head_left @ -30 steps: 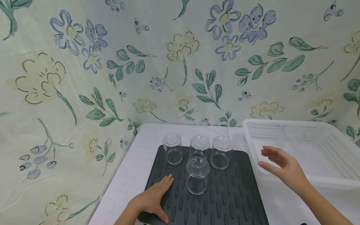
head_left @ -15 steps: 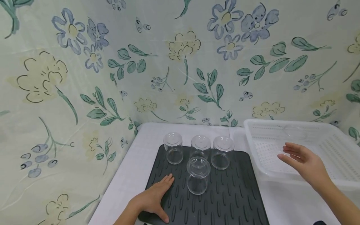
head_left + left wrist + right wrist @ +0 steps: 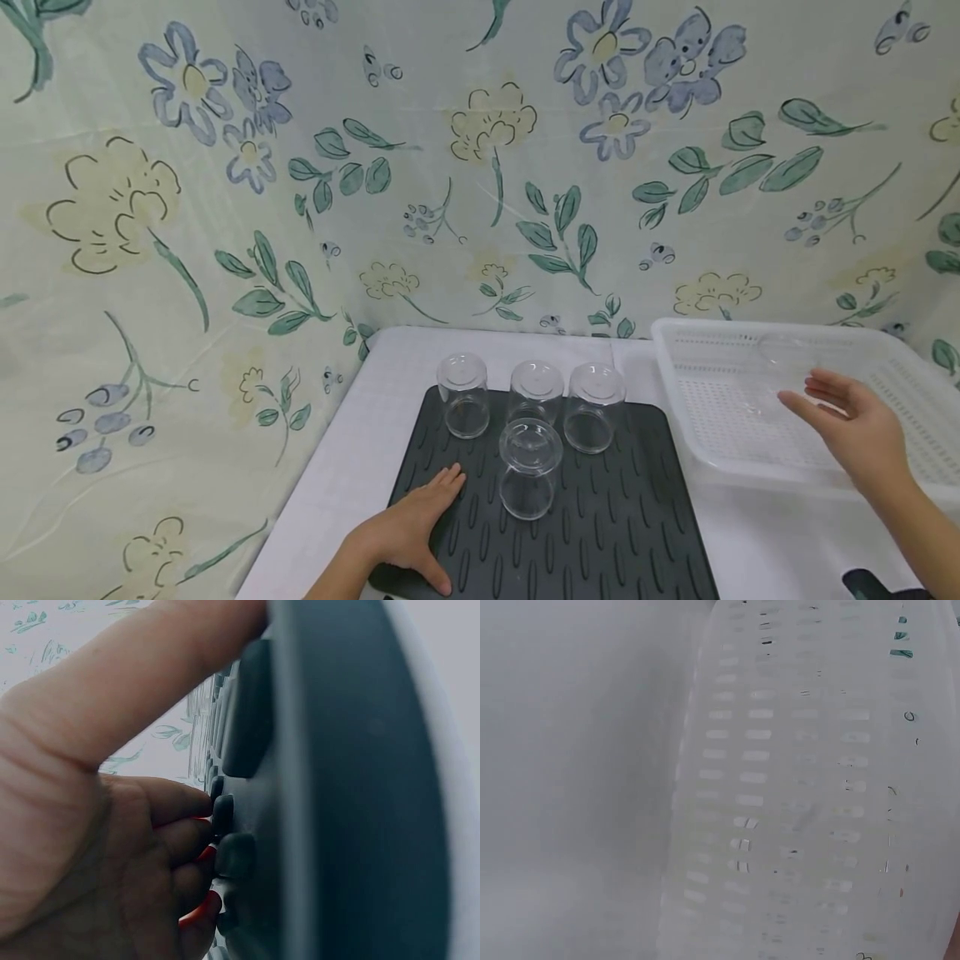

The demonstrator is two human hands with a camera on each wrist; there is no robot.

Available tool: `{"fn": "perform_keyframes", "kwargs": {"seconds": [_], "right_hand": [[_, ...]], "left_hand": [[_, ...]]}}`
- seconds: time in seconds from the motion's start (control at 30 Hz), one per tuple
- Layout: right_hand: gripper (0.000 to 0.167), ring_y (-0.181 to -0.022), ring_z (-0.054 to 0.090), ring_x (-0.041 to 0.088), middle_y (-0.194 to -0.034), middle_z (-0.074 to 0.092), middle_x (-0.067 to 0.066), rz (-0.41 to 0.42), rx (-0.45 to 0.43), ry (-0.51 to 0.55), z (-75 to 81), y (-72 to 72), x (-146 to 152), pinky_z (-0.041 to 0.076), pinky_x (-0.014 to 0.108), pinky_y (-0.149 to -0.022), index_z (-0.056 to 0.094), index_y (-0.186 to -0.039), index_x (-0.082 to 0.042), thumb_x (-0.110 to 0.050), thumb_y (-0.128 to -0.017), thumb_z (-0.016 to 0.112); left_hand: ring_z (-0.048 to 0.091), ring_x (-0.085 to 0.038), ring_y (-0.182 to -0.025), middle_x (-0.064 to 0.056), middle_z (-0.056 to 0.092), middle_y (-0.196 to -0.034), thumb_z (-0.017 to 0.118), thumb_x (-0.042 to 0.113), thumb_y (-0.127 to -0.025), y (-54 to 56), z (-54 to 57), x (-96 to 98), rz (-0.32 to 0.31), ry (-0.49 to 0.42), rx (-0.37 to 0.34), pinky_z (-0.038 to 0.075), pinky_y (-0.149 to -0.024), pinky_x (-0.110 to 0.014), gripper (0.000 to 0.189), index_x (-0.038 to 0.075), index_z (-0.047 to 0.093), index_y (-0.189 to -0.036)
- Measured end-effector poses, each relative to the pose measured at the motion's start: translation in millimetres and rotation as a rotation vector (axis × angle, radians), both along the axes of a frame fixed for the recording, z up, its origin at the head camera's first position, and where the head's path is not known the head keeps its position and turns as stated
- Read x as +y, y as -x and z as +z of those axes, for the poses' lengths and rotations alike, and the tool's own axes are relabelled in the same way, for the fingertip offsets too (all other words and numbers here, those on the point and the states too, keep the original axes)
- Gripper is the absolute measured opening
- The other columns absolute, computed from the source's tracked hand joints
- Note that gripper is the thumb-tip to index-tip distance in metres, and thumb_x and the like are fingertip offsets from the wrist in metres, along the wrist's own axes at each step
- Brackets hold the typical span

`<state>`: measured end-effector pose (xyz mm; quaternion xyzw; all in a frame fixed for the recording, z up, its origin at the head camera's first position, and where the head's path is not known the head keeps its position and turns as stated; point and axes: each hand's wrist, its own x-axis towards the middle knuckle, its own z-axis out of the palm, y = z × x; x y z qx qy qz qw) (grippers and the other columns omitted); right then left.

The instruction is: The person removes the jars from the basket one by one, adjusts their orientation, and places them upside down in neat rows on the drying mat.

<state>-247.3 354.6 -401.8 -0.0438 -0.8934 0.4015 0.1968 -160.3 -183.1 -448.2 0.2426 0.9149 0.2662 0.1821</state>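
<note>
My left hand [image 3: 405,527] rests on the left edge of a black ridged drying mat [image 3: 615,525], fingers straight and thumb spread. In the left wrist view its fingertips [image 3: 196,801] touch the mat's ridges. Several clear glasses stand on the mat: a front glass [image 3: 527,492], a left glass [image 3: 463,408], a middle glass [image 3: 536,383] partly hidden, and a right glass [image 3: 592,417]. Over the white plastic basket [image 3: 678,400] hovers my right hand [image 3: 858,429], fingers and thumb apart, holding nothing. Just beyond its fingertips, a faint clear glass [image 3: 783,354] is in the basket.
The slotted basket wall [image 3: 757,757] fills much of the right wrist view. White cloth [image 3: 345,425] covers the table, and a floral curtain [image 3: 420,167] hangs behind it. A small black object [image 3: 866,583] shows beside the right forearm, at the bottom edge.
My right hand has moved rightward from the basket's left rim to over its inside, near the glass there. The left hand and the glasses on the mat have stayed put.
</note>
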Motion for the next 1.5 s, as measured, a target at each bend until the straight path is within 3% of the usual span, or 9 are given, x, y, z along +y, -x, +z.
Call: {"fn": "perform_keyframes", "kwargs": {"seconds": [0.07, 0.17, 0.27, 0.33, 0.8, 1.03, 1.5], "right_hand": [[0.076, -0.13, 0.042, 0.01, -0.142, 0.041, 0.027, -0.023, -0.009, -0.003, -1.0, 2.0, 1, 0.031, -0.003, -0.085, 0.032, -0.149, 0.004, -0.036, -0.093, 0.066], [0.077, -0.14, 0.031, 0.035, -0.148, 0.033, 0.032, -0.041, -0.031, -0.001, 0.2, 5.5, 2, 0.027, 0.014, -0.107, 0.029, -0.15, 0.005, -0.036, -0.094, 0.064], [0.078, -0.139, 0.028, 0.043, -0.149, 0.031, 0.032, -0.055, -0.058, 0.01, 3.5, 9.7, 1, 0.026, 0.039, -0.113, 0.026, -0.15, 0.005, -0.037, -0.095, 0.062], [0.078, -0.138, 0.027, 0.046, -0.149, 0.03, 0.033, -0.061, -0.063, 0.014, 5.3, 12.6, 2, 0.025, 0.047, -0.112, 0.026, -0.15, 0.005, -0.037, -0.095, 0.062], [0.091, -0.136, 0.018, 0.057, -0.151, 0.013, 0.039, -0.074, -0.142, -0.017, 13.1, 31.2, 11, 0.028, 0.067, -0.101, 0.01, -0.151, 0.01, -0.037, -0.094, 0.064], [0.098, -0.138, 0.011, 0.057, -0.152, 0.006, 0.039, -0.051, -0.184, 0.004, 13.4, 40.4, 14, 0.023, 0.07, -0.101, 0.002, -0.151, 0.009, -0.04, -0.093, 0.064], [0.101, -0.136, 0.012, 0.059, -0.152, 0.005, 0.04, -0.062, -0.228, -0.003, 13.5, 57.4, 23, 0.025, 0.071, -0.1, 0.0, -0.15, 0.01, -0.04, -0.092, 0.065]], "left_hand": [[0.013, -0.028, -0.148, -0.011, 0.015, -0.162, 0.094, 0.045, -0.056, -0.2, 0.1, 0.2, 0.0, 0.003, 0.003, 0.022, -0.112, -0.058, 0.13, 0.003, 0.021, -0.155], [0.013, -0.028, -0.148, -0.011, 0.015, -0.162, 0.094, 0.045, -0.056, -0.4, 0.6, 0.5, 0.002, 0.006, 0.005, 0.022, -0.112, -0.058, 0.13, 0.003, 0.021, -0.155], [0.013, -0.028, -0.148, -0.011, 0.015, -0.162, 0.094, 0.045, -0.056, -0.4, 0.9, 0.5, 0.002, 0.006, 0.007, 0.022, -0.112, -0.058, 0.13, 0.003, 0.021, -0.155], [0.013, -0.028, -0.148, -0.011, 0.015, -0.162, 0.094, 0.045, -0.056, -0.1, 0.6, 0.6, 0.001, 0.006, 0.007, 0.022, -0.112, -0.057, 0.13, 0.003, 0.021, -0.155], [0.015, -0.028, -0.147, -0.011, 0.017, -0.161, 0.094, 0.045, -0.055, -1.2, -1.5, 1.5, 0.008, 0.022, 0.024, 0.024, -0.111, -0.058, 0.13, 0.003, 0.023, -0.155], [0.013, -0.026, -0.148, -0.01, 0.015, -0.162, 0.094, 0.046, -0.056, 0.7, -1.7, 0.4, 0.004, 0.021, 0.01, 0.023, -0.112, -0.057, 0.13, 0.004, 0.021, -0.155], [0.013, -0.026, -0.148, -0.01, 0.015, -0.162, 0.093, 0.047, -0.056, 1.7, -3.7, -0.7, -0.005, 0.031, 0.014, 0.023, -0.112, -0.056, 0.13, 0.005, 0.021, -0.156]]}}
